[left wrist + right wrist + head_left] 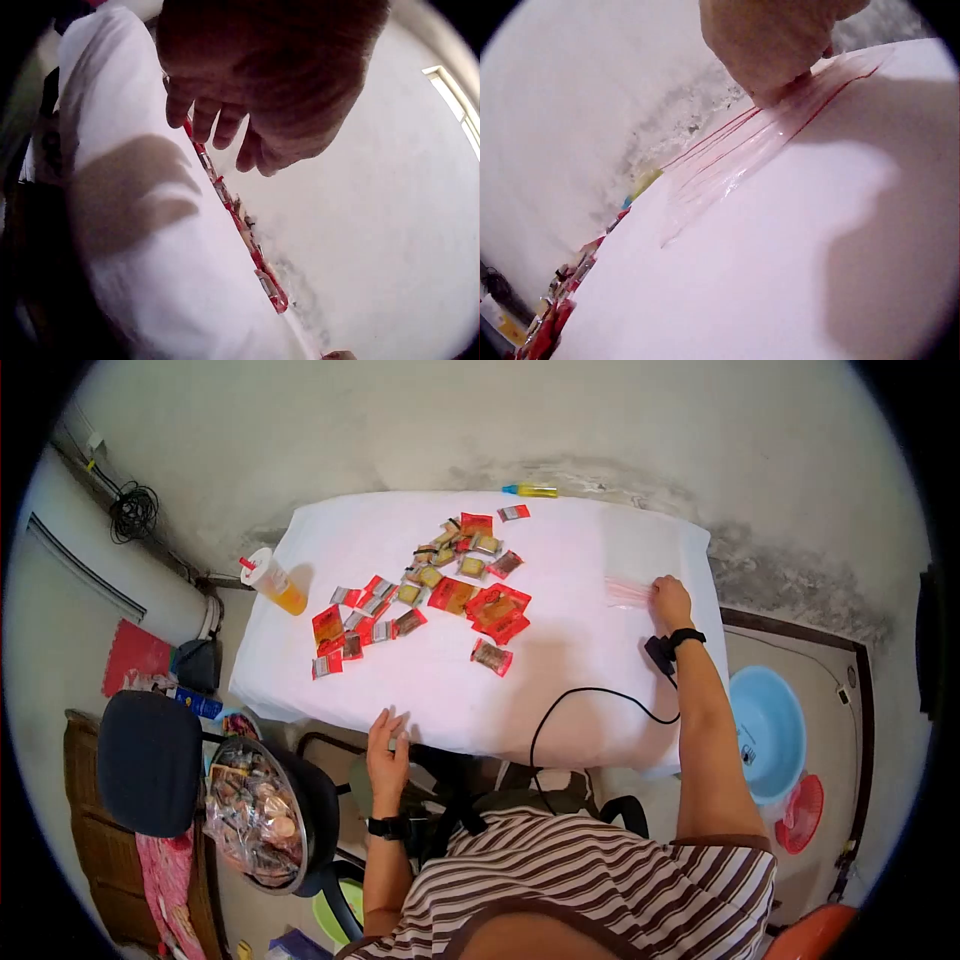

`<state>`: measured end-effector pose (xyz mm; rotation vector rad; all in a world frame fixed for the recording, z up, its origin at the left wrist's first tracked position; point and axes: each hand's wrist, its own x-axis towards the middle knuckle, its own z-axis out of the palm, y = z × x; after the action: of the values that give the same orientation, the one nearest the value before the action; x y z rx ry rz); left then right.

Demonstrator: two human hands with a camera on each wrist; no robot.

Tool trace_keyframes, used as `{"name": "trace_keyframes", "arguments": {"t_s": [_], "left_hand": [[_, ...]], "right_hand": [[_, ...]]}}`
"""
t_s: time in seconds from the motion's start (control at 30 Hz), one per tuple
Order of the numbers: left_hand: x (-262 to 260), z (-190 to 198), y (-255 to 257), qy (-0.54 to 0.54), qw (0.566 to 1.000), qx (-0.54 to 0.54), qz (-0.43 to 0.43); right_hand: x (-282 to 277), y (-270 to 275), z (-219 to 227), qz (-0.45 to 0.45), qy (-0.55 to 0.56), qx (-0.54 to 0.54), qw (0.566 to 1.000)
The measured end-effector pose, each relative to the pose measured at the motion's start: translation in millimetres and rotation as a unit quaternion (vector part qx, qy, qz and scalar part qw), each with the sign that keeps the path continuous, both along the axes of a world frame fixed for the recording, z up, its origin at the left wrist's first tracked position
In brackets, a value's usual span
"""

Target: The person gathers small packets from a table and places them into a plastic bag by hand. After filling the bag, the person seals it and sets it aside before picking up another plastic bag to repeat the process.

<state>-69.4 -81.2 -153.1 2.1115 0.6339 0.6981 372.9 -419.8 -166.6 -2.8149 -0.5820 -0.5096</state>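
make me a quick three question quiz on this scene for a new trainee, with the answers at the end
1. What is the right hand touching?
2. True or false: the left hand is gripping a snack packet.
3. Where on the white-covered table does the lidded cup of orange drink stand, from the person's own side?
A) at the left end
B) in the middle
C) at the right end

Key:
1. A clear plastic bag with red lines.
2. False; nothing shows in its grasp.
3. A
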Motion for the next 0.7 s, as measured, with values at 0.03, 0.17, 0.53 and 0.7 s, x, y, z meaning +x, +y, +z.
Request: {"name": "trace_keyframes", "arguments": {"t_s": [0.03,0.17,0.53,0.7], "left_hand": [[0,0,-1,0.006,1.0,-0.014,-0.004],[-7,-6,1,0.002,0.999,-0.039,0.011],[-10,-21,4,-0.001,0.997,-0.077,0.005],[-10,-24,5,0.0,0.996,-0.084,-0.002]], "right_hand": [[0,0,-1,0.002,-0.012,0.02,1.0],[-5,5,14,-0.035,0.016,0.111,0.993],[6,2,14,-0.026,0.085,0.131,0.987],[19,-4,-1,-0.03,0.066,0.206,0.976]]}}
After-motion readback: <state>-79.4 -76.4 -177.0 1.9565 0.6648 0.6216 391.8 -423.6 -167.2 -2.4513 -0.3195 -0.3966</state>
